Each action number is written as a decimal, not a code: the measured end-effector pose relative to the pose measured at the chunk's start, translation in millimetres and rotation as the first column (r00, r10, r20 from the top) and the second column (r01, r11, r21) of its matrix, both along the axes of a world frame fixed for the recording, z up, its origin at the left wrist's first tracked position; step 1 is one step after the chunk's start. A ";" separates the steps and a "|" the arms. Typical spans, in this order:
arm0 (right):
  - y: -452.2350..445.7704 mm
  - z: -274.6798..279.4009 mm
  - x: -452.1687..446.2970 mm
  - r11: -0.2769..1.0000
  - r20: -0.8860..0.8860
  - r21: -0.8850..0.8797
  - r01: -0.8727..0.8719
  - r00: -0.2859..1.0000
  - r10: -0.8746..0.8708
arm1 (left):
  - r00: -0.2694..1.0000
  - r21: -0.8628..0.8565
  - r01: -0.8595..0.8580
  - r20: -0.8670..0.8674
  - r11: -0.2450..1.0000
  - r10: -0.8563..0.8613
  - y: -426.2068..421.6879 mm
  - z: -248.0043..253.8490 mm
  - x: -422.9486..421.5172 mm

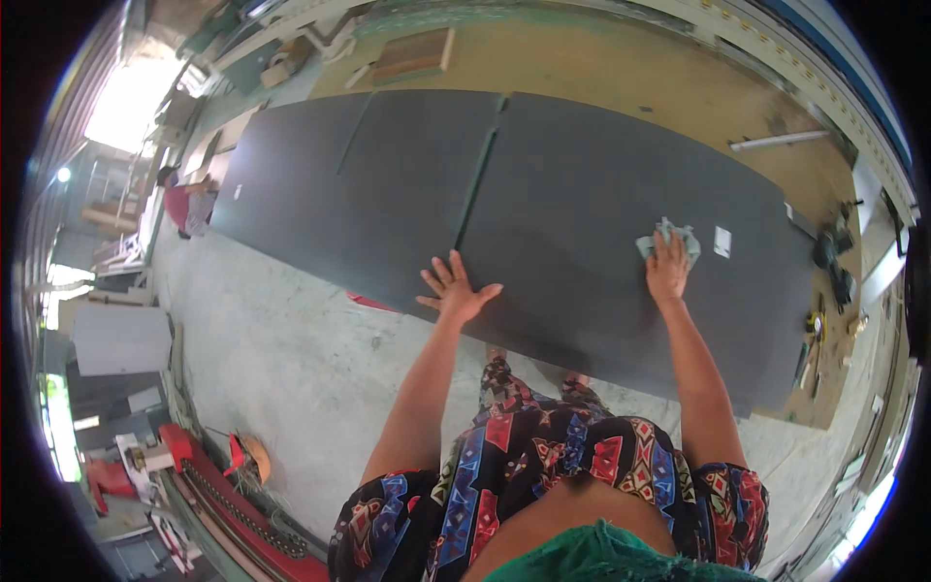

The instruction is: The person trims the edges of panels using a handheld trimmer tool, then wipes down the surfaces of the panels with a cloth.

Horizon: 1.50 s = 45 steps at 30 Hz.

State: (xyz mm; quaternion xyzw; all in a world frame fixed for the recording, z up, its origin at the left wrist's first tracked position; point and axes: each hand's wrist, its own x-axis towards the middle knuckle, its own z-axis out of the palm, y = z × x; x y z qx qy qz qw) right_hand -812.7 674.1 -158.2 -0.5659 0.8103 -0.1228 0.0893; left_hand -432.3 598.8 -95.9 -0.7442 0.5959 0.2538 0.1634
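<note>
– Where is the cloth?

– Under my right hand, on the dark panel. It's a pale grey-green cloth, bunched up, its folds showing past my fingers on both sides.

– Are you gripping it?

– My fingers lie stretched over it, pointing away from me. Whether the tips pinch any of it, I can't tell.

– And your other hand?

– My left hand is released, holding nothing. It's spread on the dark surface with the thumb out toward the right, close to the near edge and by the near end of the gap.

– What's near the cloth?

– A white label, just to its right, on the same panel. Across the gap is a second panel, running off to my left, with a thin line across it.

– And beyond the panels?

– The tan worktop shows past their far edge and at the right. On it are a brown board, a pale bar, some black tools and a yellow-and-black tape measure.

– Anyone else there?

– A person in a red top, at the far left end. Between us is the grey floor.
</note>
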 end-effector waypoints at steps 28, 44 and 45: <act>-75.7 138.9 266.2 0.394 0.155 -0.157 -0.906 0.371 0.916 | 0.815 -0.180 -0.549 -0.332 0.816 0.475 -25.0 69.3 126.1; -326.3 79.9 143.7 0.966 -0.052 0.248 -0.065 0.995 0.080 | 0.876 -0.051 -0.352 -0.369 0.935 0.309 2.2 66.2 135.5; -318.6 87.6 120.0 0.967 -0.057 0.244 -0.066 0.995 0.082 | 0.874 -0.054 -0.354 -0.375 0.934 0.310 16.9 69.7 110.4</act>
